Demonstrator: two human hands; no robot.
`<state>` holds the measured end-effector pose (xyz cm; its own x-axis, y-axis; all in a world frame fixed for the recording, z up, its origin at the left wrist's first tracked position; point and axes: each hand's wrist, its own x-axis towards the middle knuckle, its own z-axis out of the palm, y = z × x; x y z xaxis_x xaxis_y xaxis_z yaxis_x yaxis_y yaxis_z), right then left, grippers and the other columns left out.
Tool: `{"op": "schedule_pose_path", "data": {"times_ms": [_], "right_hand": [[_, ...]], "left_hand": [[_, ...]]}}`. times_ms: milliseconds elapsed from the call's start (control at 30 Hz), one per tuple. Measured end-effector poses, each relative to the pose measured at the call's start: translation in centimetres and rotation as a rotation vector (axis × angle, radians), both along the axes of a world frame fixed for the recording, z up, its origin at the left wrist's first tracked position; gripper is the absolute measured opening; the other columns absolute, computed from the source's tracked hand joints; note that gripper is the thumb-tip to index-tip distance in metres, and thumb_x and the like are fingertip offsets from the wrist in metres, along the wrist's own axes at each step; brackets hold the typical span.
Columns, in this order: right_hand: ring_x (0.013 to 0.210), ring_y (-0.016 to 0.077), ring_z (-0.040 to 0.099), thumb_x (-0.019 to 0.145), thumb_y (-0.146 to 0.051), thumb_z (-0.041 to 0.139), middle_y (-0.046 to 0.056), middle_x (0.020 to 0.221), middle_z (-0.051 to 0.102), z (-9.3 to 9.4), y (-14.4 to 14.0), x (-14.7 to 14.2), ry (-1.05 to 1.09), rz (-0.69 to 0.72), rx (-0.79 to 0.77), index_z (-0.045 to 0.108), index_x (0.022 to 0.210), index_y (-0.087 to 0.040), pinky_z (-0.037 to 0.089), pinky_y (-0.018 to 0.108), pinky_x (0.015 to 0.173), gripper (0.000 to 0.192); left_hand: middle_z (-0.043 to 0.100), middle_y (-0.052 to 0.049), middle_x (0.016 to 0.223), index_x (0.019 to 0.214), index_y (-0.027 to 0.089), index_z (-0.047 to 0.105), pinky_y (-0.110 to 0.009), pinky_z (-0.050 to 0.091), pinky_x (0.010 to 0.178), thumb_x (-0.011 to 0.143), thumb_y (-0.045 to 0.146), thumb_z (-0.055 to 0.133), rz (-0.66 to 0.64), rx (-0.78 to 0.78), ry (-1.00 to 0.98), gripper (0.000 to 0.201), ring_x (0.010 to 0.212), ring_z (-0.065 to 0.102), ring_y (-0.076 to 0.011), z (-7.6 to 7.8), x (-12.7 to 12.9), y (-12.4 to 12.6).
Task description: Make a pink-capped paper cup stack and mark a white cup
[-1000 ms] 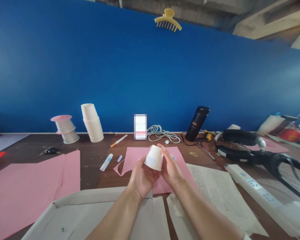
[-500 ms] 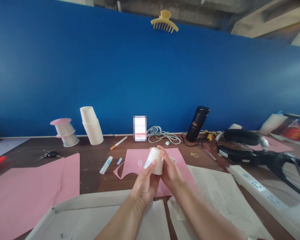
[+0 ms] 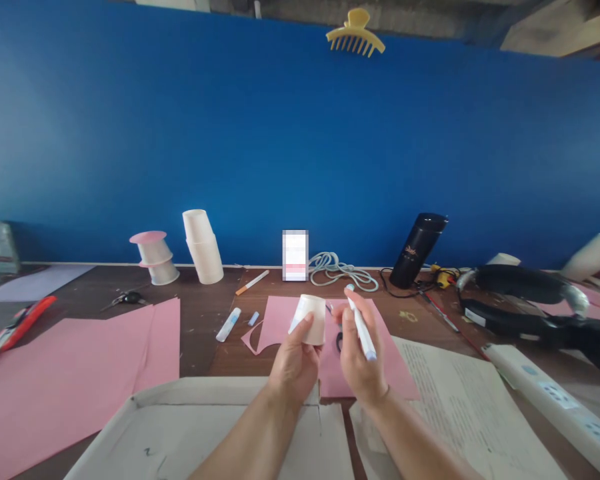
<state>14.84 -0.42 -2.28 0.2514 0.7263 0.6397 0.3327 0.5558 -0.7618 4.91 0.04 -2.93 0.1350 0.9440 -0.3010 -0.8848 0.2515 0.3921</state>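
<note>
A white paper cup [image 3: 314, 319] is upside down in my left hand [image 3: 295, 363], the thumb against its near side and the fingers behind it. In my right hand [image 3: 361, 363], just right of the cup and apart from it, is a white pen-like tube [image 3: 363, 328] with a pale blue lower end. Its upper tip points up toward the wall. Both hands are above a pink sheet [image 3: 337, 380] with a curved cut at its left. A dark loop, partly hidden, shows between the hands. Nearby are a white-and-blue tube [image 3: 229, 325] and a small blue cap [image 3: 253, 319].
Stacked paper cups [image 3: 203, 250] and joined cups with pink discs [image 3: 155, 257] stand at the back left. A phone [image 3: 295, 257], a coiled cable [image 3: 343, 272] and a black flask [image 3: 419, 250] line the wall. A power strip [image 3: 555, 400] is right; a shallow white box [image 3: 220, 433] lies in front.
My right hand has let go of the cup, moved right and taken hold of the pen-like tube. My left hand still holds the cup. The view has turned slightly left.
</note>
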Motion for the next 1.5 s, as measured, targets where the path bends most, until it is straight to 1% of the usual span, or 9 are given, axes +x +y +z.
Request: {"op": "schedule_pose_path", "data": {"times_ms": [67, 133, 200, 333, 600, 867, 1067, 1300, 1500], "right_hand": [[0.093, 0.0198, 0.059, 0.091, -0.023, 0.045, 0.009, 0.109, 0.060, 0.19, -0.60, -0.07, -0.151, 0.008, 0.113, 0.050, 0.126, -0.025, 0.049, 0.040, 0.083, 0.035], [0.090, 0.0201, 0.059, 0.089, -0.019, 0.048, 0.009, 0.105, 0.060, 0.37, -1.01, -0.12, -0.240, 0.043, 0.159, 0.053, 0.122, -0.024, 0.050, 0.038, 0.078, 0.034], [0.087, 0.0200, 0.059, 0.088, -0.016, 0.049, 0.008, 0.099, 0.061, 0.51, -1.14, -0.12, -0.268, 0.052, 0.171, 0.056, 0.117, -0.023, 0.051, 0.037, 0.075, 0.031], [0.089, 0.0203, 0.059, 0.087, -0.016, 0.050, 0.008, 0.094, 0.063, 0.48, -0.86, -0.06, -0.277, 0.007, 0.164, 0.058, 0.107, -0.021, 0.051, 0.037, 0.077, 0.022], [0.087, 0.0190, 0.061, 0.087, -0.017, 0.051, 0.007, 0.092, 0.064, 0.05, -0.49, 0.00, -0.317, -0.047, 0.154, 0.059, 0.102, -0.020, 0.050, 0.036, 0.080, 0.018], [0.089, 0.0188, 0.061, 0.086, -0.017, 0.052, 0.007, 0.092, 0.064, 0.05, -0.44, 0.02, -0.320, -0.053, 0.142, 0.059, 0.102, -0.020, 0.050, 0.037, 0.083, 0.017], [0.089, 0.0191, 0.061, 0.087, -0.017, 0.052, 0.007, 0.093, 0.064, 0.05, -0.37, 0.00, -0.326, -0.057, 0.133, 0.059, 0.103, -0.020, 0.050, 0.037, 0.083, 0.018], [0.090, 0.0194, 0.061, 0.087, -0.019, 0.051, 0.007, 0.093, 0.064, 0.04, -0.39, 0.01, -0.334, -0.069, 0.130, 0.059, 0.102, -0.020, 0.050, 0.037, 0.082, 0.017], [0.090, 0.0198, 0.061, 0.087, -0.018, 0.051, 0.007, 0.093, 0.064, 0.09, -0.31, -0.01, -0.338, -0.065, 0.129, 0.060, 0.102, -0.020, 0.050, 0.038, 0.082, 0.018]], "left_hand": [[0.069, -0.010, 0.109, 0.101, 0.014, 0.065, -0.024, 0.051, 0.087, 0.074, 0.014, 0.069, 0.023, -0.003, 0.002, 0.028, 0.104, 0.063, -0.0193, 0.11, -0.05, -0.03], [0.069, -0.010, 0.108, 0.101, 0.013, 0.065, -0.026, 0.050, 0.090, 0.074, 0.013, 0.068, 0.031, 0.006, 0.005, 0.027, 0.104, 0.062, -0.0199, 0.23, -0.07, -0.11], [0.070, -0.010, 0.105, 0.101, 0.013, 0.065, -0.026, 0.050, 0.091, 0.074, 0.012, 0.067, 0.027, 0.014, 0.009, 0.027, 0.104, 0.063, -0.0199, 0.27, -0.10, -0.15], [0.070, -0.009, 0.105, 0.102, 0.013, 0.065, -0.025, 0.049, 0.093, 0.074, 0.014, 0.068, 0.024, 0.038, 0.012, 0.028, 0.107, 0.062, -0.0196, 0.02, -0.14, -0.08], [0.068, -0.011, 0.109, 0.101, 0.011, 0.065, -0.025, 0.047, 0.095, 0.075, 0.017, 0.068, -0.016, 0.088, 0.000, 0.027, 0.111, 0.059, -0.0201, -0.51, -0.11, 0.06], [0.069, -0.010, 0.107, 0.102, 0.012, 0.064, -0.025, 0.046, 0.096, 0.074, 0.012, 0.067, -0.012, 0.077, 0.000, 0.028, 0.109, 0.060, -0.0194, -0.04, -0.04, -0.06], [0.068, -0.010, 0.111, 0.102, 0.012, 0.064, -0.024, 0.045, 0.097, 0.075, 0.018, 0.068, -0.028, 0.083, 0.014, 0.028, 0.112, 0.058, -0.0194, -0.35, -0.11, 0.07], [0.068, -0.010, 0.111, 0.102, 0.013, 0.065, -0.027, 0.043, 0.099, 0.075, 0.017, 0.068, -0.029, 0.095, 0.043, 0.027, 0.114, 0.057, -0.0204, -0.02, -0.18, -0.11], [0.068, -0.010, 0.112, 0.103, 0.013, 0.065, -0.026, 0.043, 0.100, 0.075, 0.017, 0.067, -0.037, 0.123, 0.007, 0.028, 0.116, 0.056, -0.0201, -0.55, -0.18, 0.07]]}}
